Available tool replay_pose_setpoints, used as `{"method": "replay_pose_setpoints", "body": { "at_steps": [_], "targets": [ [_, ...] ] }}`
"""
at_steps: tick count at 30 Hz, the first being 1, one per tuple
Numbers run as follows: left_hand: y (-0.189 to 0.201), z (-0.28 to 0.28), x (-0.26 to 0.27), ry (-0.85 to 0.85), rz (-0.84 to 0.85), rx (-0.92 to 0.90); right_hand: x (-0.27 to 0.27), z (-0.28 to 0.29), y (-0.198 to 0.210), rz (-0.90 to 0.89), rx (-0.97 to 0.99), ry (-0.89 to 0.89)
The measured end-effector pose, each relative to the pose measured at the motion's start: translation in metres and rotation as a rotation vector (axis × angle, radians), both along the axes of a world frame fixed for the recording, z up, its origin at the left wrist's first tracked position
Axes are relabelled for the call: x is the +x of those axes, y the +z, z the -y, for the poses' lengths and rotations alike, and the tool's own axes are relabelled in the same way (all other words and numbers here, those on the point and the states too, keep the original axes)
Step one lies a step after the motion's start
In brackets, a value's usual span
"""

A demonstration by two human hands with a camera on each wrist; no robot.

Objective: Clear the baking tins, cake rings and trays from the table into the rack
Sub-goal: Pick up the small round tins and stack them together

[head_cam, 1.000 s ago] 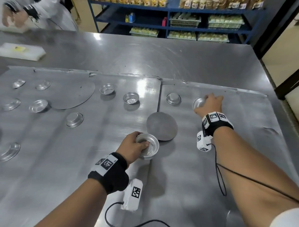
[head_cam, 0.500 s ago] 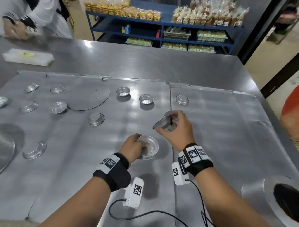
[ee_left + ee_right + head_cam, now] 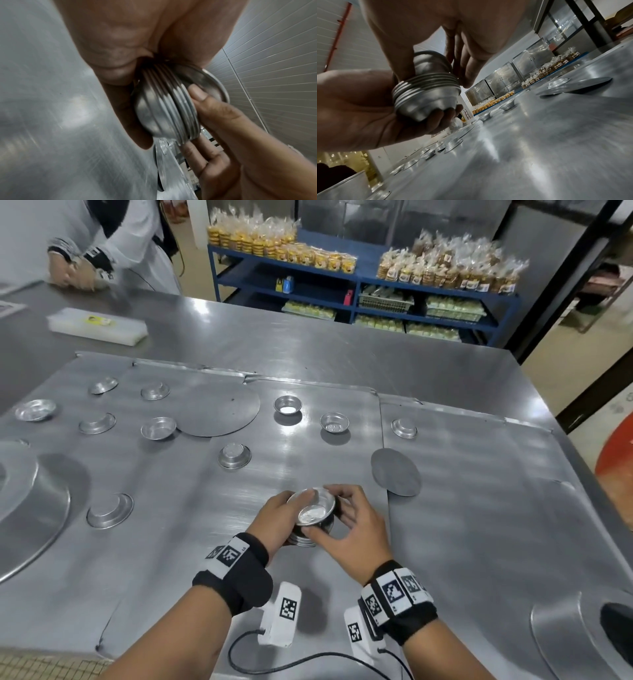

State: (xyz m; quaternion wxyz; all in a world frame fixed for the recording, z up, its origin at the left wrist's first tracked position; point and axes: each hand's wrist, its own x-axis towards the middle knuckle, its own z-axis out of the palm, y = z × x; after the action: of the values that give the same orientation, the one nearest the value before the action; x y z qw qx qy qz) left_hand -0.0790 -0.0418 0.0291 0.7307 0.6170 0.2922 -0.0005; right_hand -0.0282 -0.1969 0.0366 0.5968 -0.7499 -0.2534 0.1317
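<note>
My left hand [image 3: 284,517] grips a nested stack of small round tins [image 3: 310,534] just above the steel table [image 3: 479,508], fingers curled under its base. My right hand [image 3: 337,517] pinches one more small tin [image 3: 312,504], tilted, its base entering the top of the stack. In the left wrist view the stack's rims [image 3: 171,108] show side on, with the right thumb on the top tin [image 3: 212,83]. The right wrist view shows the stack [image 3: 426,94] under the tilted tin [image 3: 429,60]. Several loose tins lie further out, such as one upright [image 3: 334,422] and one upturned [image 3: 234,455].
Two flat round discs [image 3: 395,477] [image 3: 219,412] lie on the table. A large cake tin [image 3: 30,508] sits at the left edge, another [image 3: 565,628] at the lower right. A white box [image 3: 97,326] and another person [image 3: 102,244] are at the far left; blue shelves [image 3: 359,289] stand behind.
My right hand picked a small tin from the right of the table and carried it back to the stack. My left hand kept its hold on the stack.
</note>
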Motion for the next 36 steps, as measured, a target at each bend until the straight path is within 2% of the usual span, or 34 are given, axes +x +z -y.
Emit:
{"method": "replay_pose_setpoints", "body": {
  "at_steps": [6,16,29,32,36],
  "targets": [
    [0.003,-0.011,-0.006,-0.004,0.012,0.046,-0.004,-0.001,0.000,0.026,-0.023,0.047],
    [0.000,-0.012,-0.006,-0.016,0.039,0.045,0.007,0.004,-0.003,-0.031,-0.078,0.115],
    [-0.020,-0.024,0.001,0.003,-0.034,0.080,0.020,-0.006,-0.015,-0.031,-0.163,0.178],
    [-0.024,-0.027,0.003,0.026,-0.047,0.079,0.033,-0.009,-0.015,0.006,-0.269,0.248],
    [-0.030,-0.033,0.007,0.060,-0.070,0.062,0.068,-0.020,-0.023,0.087,-0.519,0.339]
  ]
}}
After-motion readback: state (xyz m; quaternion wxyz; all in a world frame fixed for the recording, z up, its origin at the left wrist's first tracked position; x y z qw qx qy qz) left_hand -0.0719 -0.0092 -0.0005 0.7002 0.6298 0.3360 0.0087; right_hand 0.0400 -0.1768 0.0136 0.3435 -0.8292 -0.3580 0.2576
